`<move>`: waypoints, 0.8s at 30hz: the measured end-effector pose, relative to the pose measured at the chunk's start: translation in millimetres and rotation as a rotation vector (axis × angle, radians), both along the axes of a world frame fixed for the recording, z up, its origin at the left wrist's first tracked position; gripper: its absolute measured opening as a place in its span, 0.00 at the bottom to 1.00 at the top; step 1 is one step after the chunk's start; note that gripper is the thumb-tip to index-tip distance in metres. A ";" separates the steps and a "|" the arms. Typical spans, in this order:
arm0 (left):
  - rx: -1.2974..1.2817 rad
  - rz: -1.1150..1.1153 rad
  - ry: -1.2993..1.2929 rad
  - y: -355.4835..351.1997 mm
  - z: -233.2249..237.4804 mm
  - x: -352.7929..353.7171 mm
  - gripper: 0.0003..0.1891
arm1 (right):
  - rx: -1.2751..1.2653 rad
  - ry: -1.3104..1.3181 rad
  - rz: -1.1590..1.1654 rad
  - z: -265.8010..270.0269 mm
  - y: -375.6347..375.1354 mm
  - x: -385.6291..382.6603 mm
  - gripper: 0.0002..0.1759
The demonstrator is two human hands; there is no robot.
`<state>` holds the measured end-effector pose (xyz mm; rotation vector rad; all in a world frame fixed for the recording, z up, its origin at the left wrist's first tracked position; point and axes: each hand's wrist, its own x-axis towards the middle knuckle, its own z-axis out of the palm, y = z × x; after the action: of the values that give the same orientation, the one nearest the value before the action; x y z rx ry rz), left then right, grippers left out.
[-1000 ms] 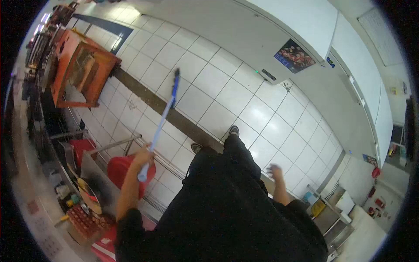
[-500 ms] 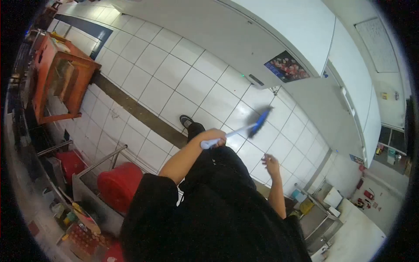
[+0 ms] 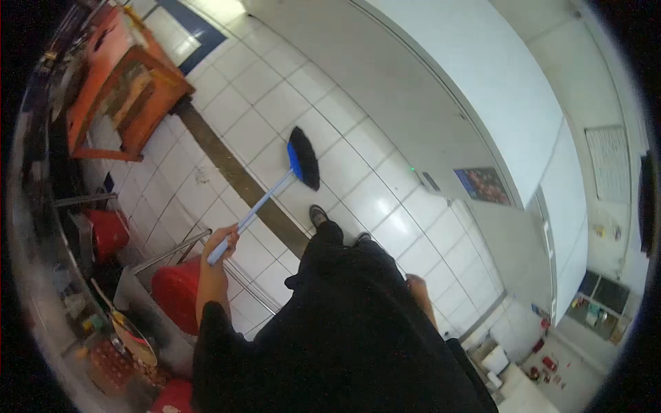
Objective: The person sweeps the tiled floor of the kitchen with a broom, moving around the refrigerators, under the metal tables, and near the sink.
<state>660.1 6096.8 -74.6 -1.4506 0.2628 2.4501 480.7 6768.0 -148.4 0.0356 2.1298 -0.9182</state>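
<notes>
My left hand (image 3: 224, 242) is wrapped round the light blue handle of a broom, near the handle's end. The broom (image 3: 295, 155) has a blue head with dark bristles, which lies over the white floor tiles ahead of my feet. Its handle slants from my left hand up and to the right. My right hand (image 3: 417, 286) hangs low beside my right hip, well apart from the broom. Its fingers are small and partly hidden, so their pose is unclear.
A brown strip (image 3: 227, 165) crosses the tiled floor. An orange stand (image 3: 148, 103) is at the upper left. A red container (image 3: 177, 294) and a metal frame (image 3: 172, 251) stand close on my left. Large white cabinets (image 3: 441, 131) line the right side.
My left hand has moved left with the broom, and the broom head has swung from the right side to the upper middle. My right hand has dropped nearer my hip. The view has turned.
</notes>
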 end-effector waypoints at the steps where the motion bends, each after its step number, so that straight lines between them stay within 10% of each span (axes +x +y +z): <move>1: -0.017 0.072 -0.076 -3.6 15.4 20.4 0.04 | -0.018 -0.042 -0.039 -10.4 -21.6 -22.7 0.20; 3: -0.055 0.174 -0.141 -6.9 34.3 55.5 0.05 | 0.031 -0.261 -0.317 34.4 -92.6 -80.6 0.19; 13: -0.548 0.186 -0.175 27.1 76.9 60.8 0.16 | 0.057 -0.274 -0.025 18.3 -240.1 -198.7 0.18; 19: -0.407 0.333 0.118 -25.4 2.0 -100.7 0.26 | -0.011 -0.025 0.902 -81.4 -285.6 -295.6 0.16; 23: -0.324 0.370 0.004 -76.7 -33.5 -144.9 0.24 | -0.189 -0.913 0.049 -79.6 -390.4 -406.4 0.16; 24: -0.430 0.268 -0.038 -89.4 -33.8 -132.5 0.25 | 0.120 -0.256 0.301 7.3 -467.0 -388.9 0.17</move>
<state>527.5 6007.4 -108.4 -1.8033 0.6610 2.6886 91.7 6301.0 -141.1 -0.0997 1.8854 -0.5759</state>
